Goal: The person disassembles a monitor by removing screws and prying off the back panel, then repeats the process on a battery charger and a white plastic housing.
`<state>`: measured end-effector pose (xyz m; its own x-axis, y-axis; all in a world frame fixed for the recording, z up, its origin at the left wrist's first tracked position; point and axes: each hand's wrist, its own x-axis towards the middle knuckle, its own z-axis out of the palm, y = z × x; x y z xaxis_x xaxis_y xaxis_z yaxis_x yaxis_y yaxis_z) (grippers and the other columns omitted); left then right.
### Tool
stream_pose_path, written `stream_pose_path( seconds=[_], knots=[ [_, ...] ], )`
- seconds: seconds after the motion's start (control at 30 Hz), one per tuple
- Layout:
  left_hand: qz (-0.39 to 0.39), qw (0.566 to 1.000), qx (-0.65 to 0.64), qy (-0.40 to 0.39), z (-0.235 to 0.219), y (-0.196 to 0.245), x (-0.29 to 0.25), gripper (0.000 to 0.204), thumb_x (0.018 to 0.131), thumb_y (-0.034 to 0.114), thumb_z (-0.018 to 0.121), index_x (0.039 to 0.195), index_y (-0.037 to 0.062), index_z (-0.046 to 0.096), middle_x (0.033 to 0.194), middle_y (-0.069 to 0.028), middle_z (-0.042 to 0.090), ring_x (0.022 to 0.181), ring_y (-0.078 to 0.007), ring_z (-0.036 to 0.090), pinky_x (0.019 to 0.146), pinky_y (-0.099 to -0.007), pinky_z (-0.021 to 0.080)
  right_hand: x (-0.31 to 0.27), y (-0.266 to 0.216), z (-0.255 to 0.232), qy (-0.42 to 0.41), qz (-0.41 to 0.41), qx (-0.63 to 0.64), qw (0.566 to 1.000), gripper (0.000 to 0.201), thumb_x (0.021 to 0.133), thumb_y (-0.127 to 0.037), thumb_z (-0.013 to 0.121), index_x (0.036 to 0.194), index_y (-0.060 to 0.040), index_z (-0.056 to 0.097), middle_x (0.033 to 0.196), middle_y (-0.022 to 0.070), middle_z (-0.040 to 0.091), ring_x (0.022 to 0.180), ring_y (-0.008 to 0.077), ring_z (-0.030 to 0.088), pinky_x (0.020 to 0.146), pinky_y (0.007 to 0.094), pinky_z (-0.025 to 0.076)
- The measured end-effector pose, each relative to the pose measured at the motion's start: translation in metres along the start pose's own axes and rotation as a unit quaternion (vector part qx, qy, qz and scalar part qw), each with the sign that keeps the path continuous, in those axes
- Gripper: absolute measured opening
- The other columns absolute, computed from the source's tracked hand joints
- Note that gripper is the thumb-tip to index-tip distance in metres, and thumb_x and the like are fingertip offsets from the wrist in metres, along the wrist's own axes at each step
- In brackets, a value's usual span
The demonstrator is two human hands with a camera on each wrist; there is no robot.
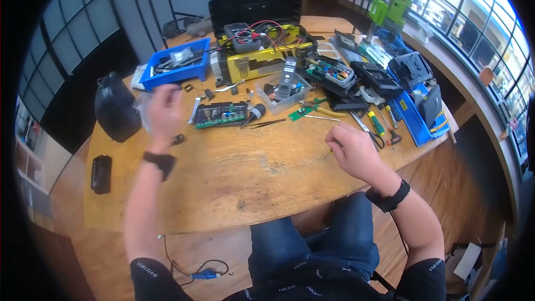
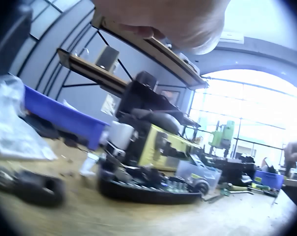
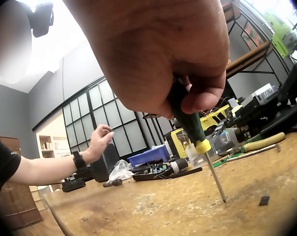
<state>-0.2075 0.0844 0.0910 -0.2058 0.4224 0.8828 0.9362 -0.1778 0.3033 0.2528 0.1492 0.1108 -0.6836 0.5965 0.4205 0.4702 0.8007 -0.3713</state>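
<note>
My right hand (image 1: 354, 147) grips a screwdriver (image 3: 190, 123) with a dark green handle and a yellow collar. Its metal shaft points down, the tip right at the wooden tabletop (image 3: 138, 206), beside a small dark chip (image 3: 264, 200). My left hand (image 1: 166, 111) is raised over the left of the table, blurred in the head view. Seen from the right wrist, this left hand (image 3: 98, 142) has loosely bent fingers and no object shows in them. Nearby lies a black casing with a green circuit board (image 1: 223, 114) and a dark, light-capped cylinder (image 1: 256, 112).
Behind stand a blue tray (image 1: 146, 81) of parts and an open yellow toolbox (image 1: 262, 69). A clear bin (image 1: 278, 103), pliers (image 1: 323, 110), scissors (image 1: 368, 128) and another screwdriver (image 1: 376, 124) lie right of centre. A black case (image 1: 114, 108) stands far left.
</note>
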Motion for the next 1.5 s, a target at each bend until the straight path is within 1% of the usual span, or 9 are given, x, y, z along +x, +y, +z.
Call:
stream_pose_path(
  seconds=[0.13, 0.2, 0.57, 0.63, 0.67, 0.73, 0.8, 1.0, 1.5],
  knots=[
    [-0.198, 0.941, -0.259, -0.094, 0.111, 0.052, -0.055, 0.009, 0.102, 0.013, 0.071, 0.099, 0.0053, 0.068, 0.076, 0.0048, 0.061, 0.063, -0.0015, 0.049, 0.055, -0.0233, 0.039, 0.004, 0.003, 0.003, 0.010, -0.016, -0.003, 1.000, 0.006, 0.093, -0.007, 0.067, 0.096, -0.0054, 0.062, 0.090, 0.0150, 0.068, 0.088, 0.0395, 0.069, 0.074, 0.0486, 0.055],
    [-0.349, 0.810, -0.446, -0.153, 0.134, 0.095, -0.067, 0.010, 0.103, 0.015, 0.069, 0.099, 0.0065, 0.067, 0.075, 0.0041, 0.061, 0.056, -0.0018, 0.049, 0.049, -0.0222, 0.036, 0.003, 0.009, 0.003, 0.019, -0.027, -0.012, 0.999, 0.007, 0.093, -0.007, 0.067, 0.098, -0.0056, 0.062, 0.089, 0.0150, 0.068, 0.088, 0.0394, 0.069, 0.074, 0.0483, 0.055],
    [-0.496, 0.516, -0.660, -0.229, 0.171, 0.147, -0.090, 0.027, 0.110, 0.030, 0.058, 0.094, 0.0094, 0.061, 0.062, 0.0005, 0.049, 0.047, -0.0100, 0.044, 0.043, -0.0253, 0.033, -0.005, 0.045, -0.006, 0.054, 0.089, 0.002, 0.995, 0.015, 0.090, -0.002, 0.067, 0.104, -0.0048, 0.063, 0.085, 0.0114, 0.072, 0.081, 0.0288, 0.072, 0.070, 0.0408, 0.055],
    [-0.512, 0.417, -0.706, -0.257, 0.174, 0.139, -0.097, 0.030, 0.111, 0.034, 0.053, 0.095, 0.0102, 0.062, 0.063, -0.0023, 0.051, 0.049, -0.0143, 0.047, 0.045, -0.0278, 0.035, -0.007, 0.093, -0.001, 0.244, 0.184, 0.150, 0.940, 0.017, 0.091, -0.002, 0.060, 0.108, -0.0056, 0.060, 0.080, 0.0099, 0.069, 0.074, 0.0226, 0.070, 0.064, 0.0383, 0.055],
    [-0.516, 0.411, -0.707, -0.255, 0.174, 0.137, -0.100, 0.030, 0.111, 0.034, 0.053, 0.095, 0.0102, 0.062, 0.063, -0.0023, 0.051, 0.049, -0.0143, 0.047, 0.045, -0.0278, 0.035, 0.000, 0.094, -0.028, 0.220, 0.356, 0.336, 0.844, 0.020, 0.092, -0.007, 0.056, 0.111, -0.0069, 0.057, 0.074, 0.0092, 0.064, 0.067, 0.0201, 0.068, 0.058, 0.0359, 0.054],
    [-0.529, 0.360, -0.714, -0.284, 0.170, 0.133, -0.099, 0.032, 0.112, 0.037, 0.051, 0.097, 0.0106, 0.063, 0.067, -0.0027, 0.054, 0.054, -0.0148, 0.051, 0.046, -0.0281, 0.036, 0.006, 0.141, -0.042, 0.285, 0.405, 0.375, 0.783, 0.024, 0.094, -0.015, 0.055, 0.116, -0.0042, 0.054, 0.069, 0.0077, 0.061, 0.054, 0.0185, 0.056, 0.048, 0.0310, 0.048],
    [-0.531, 0.351, -0.717, -0.285, 0.167, 0.133, -0.096, 0.033, 0.112, 0.038, 0.051, 0.098, 0.0106, 0.063, 0.070, -0.0025, 0.055, 0.057, -0.0150, 0.052, 0.047, -0.0285, 0.038, 0.011, 0.174, -0.059, 0.230, 0.540, 0.461, 0.665, 0.032, 0.104, -0.030, 0.055, 0.117, -0.0007, 0.055, 0.076, 0.0110, 0.067, 0.052, 0.0148, 0.051, 0.044, 0.0278, 0.044],
    [-0.513, 0.331, -0.725, -0.318, 0.173, 0.126, -0.104, 0.035, 0.113, 0.038, 0.046, 0.103, 0.0091, 0.064, 0.076, -0.0039, 0.056, 0.062, -0.0165, 0.054, 0.049, -0.0300, 0.042, 0.037, 0.243, -0.042, 0.191, 0.552, 0.551, 0.596, 0.071, 0.102, -0.069, 0.055, 0.116, 0.0008, 0.060, 0.090, 0.0177, 0.075, 0.051, 0.0098, 0.050, 0.041, 0.0221, 0.042],
    [-0.500, 0.336, -0.725, -0.334, 0.170, 0.129, -0.099, 0.035, 0.114, 0.037, 0.046, 0.109, 0.0077, 0.064, 0.078, -0.0026, 0.056, 0.066, -0.0159, 0.055, 0.053, -0.0297, 0.045, 0.035, 0.242, -0.025, 0.295, 0.484, 0.527, 0.633, 0.036, 0.106, -0.042, 0.063, 0.112, -0.0066, 0.063, 0.095, 0.0102, 0.077, 0.053, 0.0073, 0.050, 0.044, 0.0240, 0.041]
  ],
)
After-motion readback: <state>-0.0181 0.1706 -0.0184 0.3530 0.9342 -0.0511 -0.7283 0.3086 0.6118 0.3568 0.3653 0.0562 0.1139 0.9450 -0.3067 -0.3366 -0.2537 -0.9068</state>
